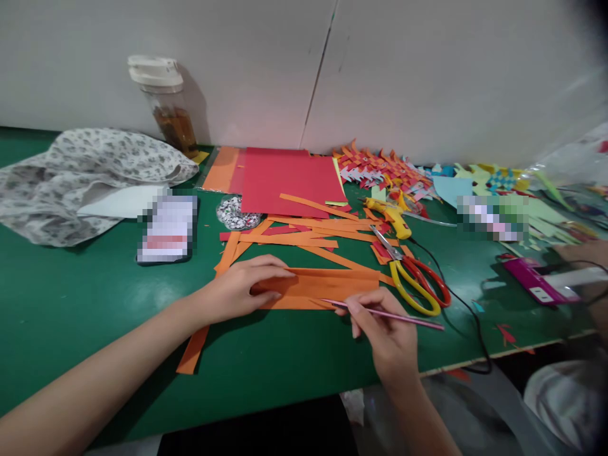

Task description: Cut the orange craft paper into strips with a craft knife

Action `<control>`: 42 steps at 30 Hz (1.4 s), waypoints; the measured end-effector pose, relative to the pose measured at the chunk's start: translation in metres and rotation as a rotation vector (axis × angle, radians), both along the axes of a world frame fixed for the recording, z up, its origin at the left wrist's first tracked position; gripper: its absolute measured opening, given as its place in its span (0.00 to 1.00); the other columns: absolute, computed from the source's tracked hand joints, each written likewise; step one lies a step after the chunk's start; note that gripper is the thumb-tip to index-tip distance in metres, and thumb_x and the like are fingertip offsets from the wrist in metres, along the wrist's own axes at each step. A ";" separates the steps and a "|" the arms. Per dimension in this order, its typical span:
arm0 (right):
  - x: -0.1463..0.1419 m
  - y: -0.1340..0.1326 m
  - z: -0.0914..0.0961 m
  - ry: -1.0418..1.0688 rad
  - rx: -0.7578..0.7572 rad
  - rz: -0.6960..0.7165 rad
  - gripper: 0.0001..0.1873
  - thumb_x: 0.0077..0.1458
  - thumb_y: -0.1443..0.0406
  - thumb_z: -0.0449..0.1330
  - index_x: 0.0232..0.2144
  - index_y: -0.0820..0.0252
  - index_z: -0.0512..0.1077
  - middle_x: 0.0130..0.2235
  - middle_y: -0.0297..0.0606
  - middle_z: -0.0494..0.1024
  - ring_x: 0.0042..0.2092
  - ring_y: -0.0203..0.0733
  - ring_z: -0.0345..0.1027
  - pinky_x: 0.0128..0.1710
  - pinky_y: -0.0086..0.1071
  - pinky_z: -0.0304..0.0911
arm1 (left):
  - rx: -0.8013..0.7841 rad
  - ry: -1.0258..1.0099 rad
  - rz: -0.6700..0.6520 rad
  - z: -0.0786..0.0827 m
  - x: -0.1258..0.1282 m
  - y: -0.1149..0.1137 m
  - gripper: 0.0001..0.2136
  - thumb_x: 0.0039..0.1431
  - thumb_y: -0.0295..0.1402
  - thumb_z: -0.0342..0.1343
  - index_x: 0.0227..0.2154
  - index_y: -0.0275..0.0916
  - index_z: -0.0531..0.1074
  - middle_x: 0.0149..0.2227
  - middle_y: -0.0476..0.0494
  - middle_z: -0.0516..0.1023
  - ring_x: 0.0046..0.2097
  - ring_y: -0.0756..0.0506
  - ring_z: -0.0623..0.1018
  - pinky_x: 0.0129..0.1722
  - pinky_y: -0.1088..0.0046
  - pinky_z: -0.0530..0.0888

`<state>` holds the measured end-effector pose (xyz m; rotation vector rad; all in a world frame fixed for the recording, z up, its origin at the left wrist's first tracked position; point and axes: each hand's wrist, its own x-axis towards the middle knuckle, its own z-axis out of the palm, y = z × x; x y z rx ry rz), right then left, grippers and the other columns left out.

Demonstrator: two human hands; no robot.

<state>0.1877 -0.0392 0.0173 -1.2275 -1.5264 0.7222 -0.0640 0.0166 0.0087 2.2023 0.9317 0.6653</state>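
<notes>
Gripping one pencil (408, 318), touching one sheet (327, 283)

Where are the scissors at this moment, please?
In the head view, the scissors lie on the green table right of centre, just beyond the right hand and on the near side of the yellow glue gun.

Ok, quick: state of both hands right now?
Left hand: partly open, thumb and fingers apart on the orange paper.
Right hand: closed around a pink pencil.
</notes>
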 end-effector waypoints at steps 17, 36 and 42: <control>-0.003 0.010 -0.003 0.112 -0.096 -0.032 0.08 0.54 0.65 0.62 0.24 0.59 0.69 0.22 0.32 0.75 0.19 0.31 0.62 0.19 0.25 0.61 | 0.054 0.012 -0.036 -0.001 -0.001 0.000 0.15 0.64 0.28 0.51 0.52 0.43 0.69 0.53 0.42 0.70 0.52 0.45 0.73 0.53 0.67 0.73; -0.003 0.007 -0.005 0.098 -0.049 -0.075 0.09 0.54 0.67 0.60 0.23 0.59 0.68 0.23 0.31 0.74 0.19 0.31 0.61 0.20 0.26 0.60 | 0.042 0.022 -0.031 -0.001 -0.001 0.000 0.15 0.63 0.28 0.51 0.52 0.44 0.70 0.54 0.43 0.70 0.52 0.45 0.74 0.53 0.69 0.72; -0.003 0.008 -0.006 0.109 -0.041 -0.083 0.08 0.54 0.67 0.61 0.23 0.59 0.69 0.22 0.31 0.73 0.19 0.31 0.61 0.21 0.27 0.61 | 0.045 0.022 -0.034 -0.001 -0.001 -0.001 0.15 0.63 0.28 0.51 0.52 0.43 0.70 0.53 0.42 0.71 0.52 0.46 0.73 0.53 0.69 0.72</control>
